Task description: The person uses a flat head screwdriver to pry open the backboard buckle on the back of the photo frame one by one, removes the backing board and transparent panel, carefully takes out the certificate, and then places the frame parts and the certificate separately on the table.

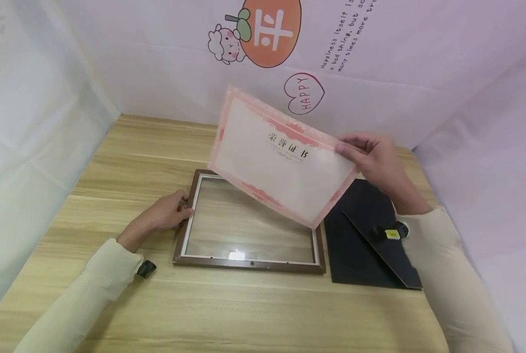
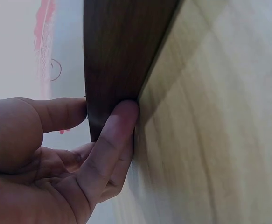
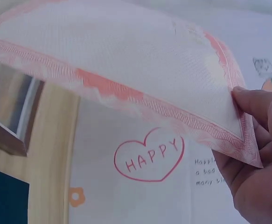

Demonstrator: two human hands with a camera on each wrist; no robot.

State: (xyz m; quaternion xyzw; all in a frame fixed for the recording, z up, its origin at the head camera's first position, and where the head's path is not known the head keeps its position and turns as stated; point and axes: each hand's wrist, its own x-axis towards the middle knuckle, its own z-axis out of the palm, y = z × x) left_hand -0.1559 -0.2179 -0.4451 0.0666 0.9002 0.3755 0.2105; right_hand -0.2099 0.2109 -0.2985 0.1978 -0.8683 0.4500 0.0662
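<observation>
A certificate sheet (image 1: 263,179) with a pink patterned border is pinched at its upper right corner by my right hand (image 1: 379,159). It hangs tilted above the brown picture frame (image 1: 289,267), covering the frame's upper right part. In the right wrist view the thumb lies on the face of the paper (image 3: 140,56), with the other fingers behind it. The frame lies flat, a clear pane inside its rim. My left hand (image 1: 169,212) grips the frame's left side; the left wrist view has thumb and fingertips against the dark brown edge (image 2: 122,46).
Right of the frame lies a black backing board (image 1: 348,255) with an angled flap, partly under my right forearm. The wood-grain table (image 1: 112,171) extends around them. White printed cloth (image 1: 165,73) hangs behind and along the sides.
</observation>
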